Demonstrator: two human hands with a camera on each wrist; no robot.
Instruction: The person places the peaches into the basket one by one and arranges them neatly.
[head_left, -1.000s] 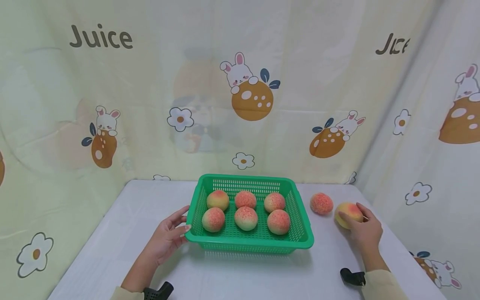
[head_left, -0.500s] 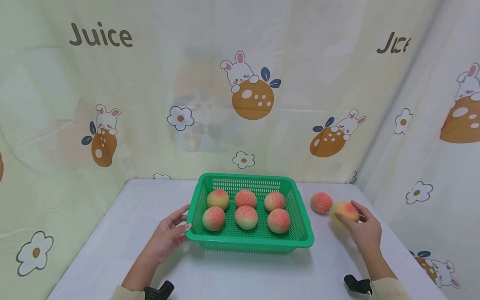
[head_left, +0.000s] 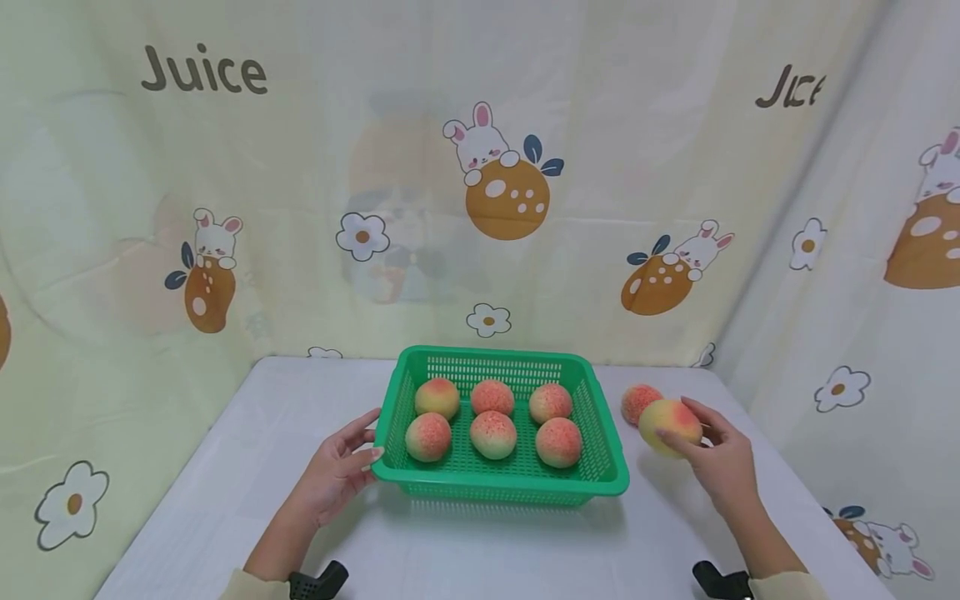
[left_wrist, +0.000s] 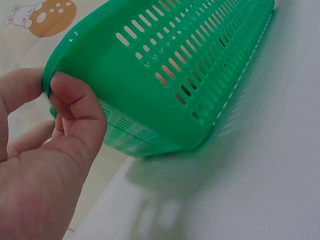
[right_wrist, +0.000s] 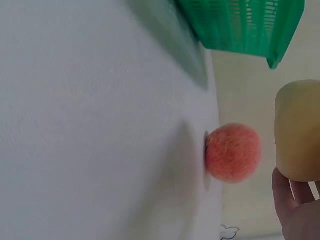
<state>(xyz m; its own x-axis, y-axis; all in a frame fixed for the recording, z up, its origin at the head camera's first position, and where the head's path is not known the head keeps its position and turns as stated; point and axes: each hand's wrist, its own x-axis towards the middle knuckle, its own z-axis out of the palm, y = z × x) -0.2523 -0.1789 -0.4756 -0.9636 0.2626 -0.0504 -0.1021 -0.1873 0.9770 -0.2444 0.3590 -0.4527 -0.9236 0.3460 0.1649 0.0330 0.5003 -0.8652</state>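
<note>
A green plastic basket [head_left: 501,483] with slotted sides stands mid-table, with several pink-red and yellowish peaches in two rows inside. My left hand [head_left: 339,468] pinches the basket's left rim between thumb and fingers; the left wrist view shows the thumb against the green wall [left_wrist: 115,65]. To the right of the basket, my right hand [head_left: 723,462] holds a yellow peach [head_left: 666,425] with a red blush, raised over the table. Behind it in the head view, a pink-red peach [head_left: 637,402] rests on the table, partly hidden by the held one.
A white cloth [head_left: 480,550] covers the table. Patterned curtains with rabbits and flowers hang behind it [head_left: 585,275] and along both sides. A black wrist mount [head_left: 318,581] sits on the left wrist, and another mount [head_left: 722,581] on the right.
My right hand has lifted the yellow peach and carried it left towards the basket, so that it now overlaps the loose pink-red peach. The left hand and the basket have stayed in place.
</note>
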